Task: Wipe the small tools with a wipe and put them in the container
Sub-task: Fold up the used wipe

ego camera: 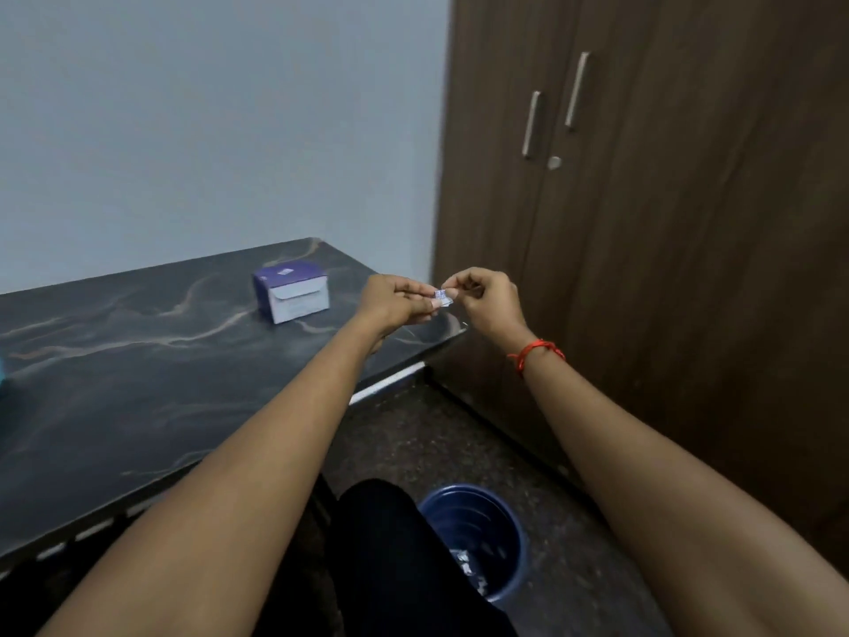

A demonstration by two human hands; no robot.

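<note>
Your arms are bare along all of their visible length, from the lower corners of the view up to the wrists. Round your right wrist, just behind your right hand (487, 301), you wear a thin red thread (535, 354). It runs in a few strands and is knotted, and a short loose end hangs from it on the side nearer your other arm. Your left hand (395, 301) shows short nails at the fingertips. Low in the view, between your forearms, your leg is covered by black trousers (390, 544). They are plain dark cloth, rounded over the knee.
</note>
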